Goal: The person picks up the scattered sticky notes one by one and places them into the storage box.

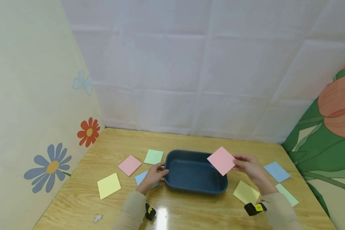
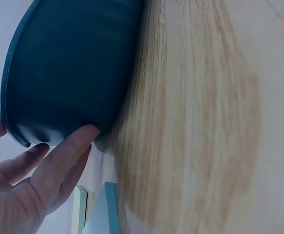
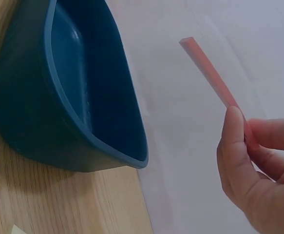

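A dark blue rectangular plastic basin [image 1: 189, 176] stands on the wooden table. My left hand [image 1: 153, 179] grips its left end, with the thumb at the rim and the fingers against the outer wall [image 2: 68, 97]. Over the basin's right end, my right hand [image 1: 250, 168] holds up a pink sticky note pad [image 1: 221, 160], pinched by one corner between thumb and fingers. Seen edge-on in the right wrist view, the pink pad [image 3: 212, 78] is a thin stack, raised above the basin's rim [image 3: 76, 119].
Left of the basin lie a yellow pad [image 1: 109, 186], a pink pad [image 1: 129, 165], a green pad [image 1: 153, 157] and a blue pad [image 1: 141, 177] partly behind my hand. On the right are a yellow pad [image 1: 246, 192], a blue pad [image 1: 277, 172] and a green pad [image 1: 287, 195].
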{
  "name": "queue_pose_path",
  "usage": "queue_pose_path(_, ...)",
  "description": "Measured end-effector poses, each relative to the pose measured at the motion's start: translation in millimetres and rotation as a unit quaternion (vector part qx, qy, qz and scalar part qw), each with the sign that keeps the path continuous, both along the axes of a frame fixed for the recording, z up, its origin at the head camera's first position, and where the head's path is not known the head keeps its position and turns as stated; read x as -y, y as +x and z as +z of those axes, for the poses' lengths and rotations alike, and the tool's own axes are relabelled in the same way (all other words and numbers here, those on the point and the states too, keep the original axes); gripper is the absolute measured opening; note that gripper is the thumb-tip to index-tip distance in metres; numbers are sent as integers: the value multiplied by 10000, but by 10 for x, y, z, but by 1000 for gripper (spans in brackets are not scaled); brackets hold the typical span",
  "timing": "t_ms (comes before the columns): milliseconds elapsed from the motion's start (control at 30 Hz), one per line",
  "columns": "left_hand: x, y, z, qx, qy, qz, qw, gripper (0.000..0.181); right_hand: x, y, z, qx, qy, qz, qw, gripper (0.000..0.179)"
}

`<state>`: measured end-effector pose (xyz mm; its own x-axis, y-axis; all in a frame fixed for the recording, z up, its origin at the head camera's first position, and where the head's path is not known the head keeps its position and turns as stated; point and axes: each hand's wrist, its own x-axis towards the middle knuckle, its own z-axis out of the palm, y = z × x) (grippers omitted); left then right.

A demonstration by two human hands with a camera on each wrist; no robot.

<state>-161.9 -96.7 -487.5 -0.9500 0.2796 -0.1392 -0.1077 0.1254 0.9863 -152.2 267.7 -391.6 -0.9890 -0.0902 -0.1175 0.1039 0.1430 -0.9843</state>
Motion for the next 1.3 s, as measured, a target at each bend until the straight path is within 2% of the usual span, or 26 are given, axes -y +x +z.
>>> queue_pose_path(267,3,-6,-3,12,24,-34,10000,44,58,-11,16,65,221,121,9997,41)
queue_pose_path(533,12,-17,8,36,79,-52,9999,44,161,-24,7,-60,60,361,9993,40)
queue_pose_path(900,8,-16,4,34,64,-50,10000,42,280,-60,-4,90,160,470,9987,39)
queue_pose_path(1300,-2,-6,25,133,86,19,9999,45,395,-116,8,-42,213,778,9967,36)
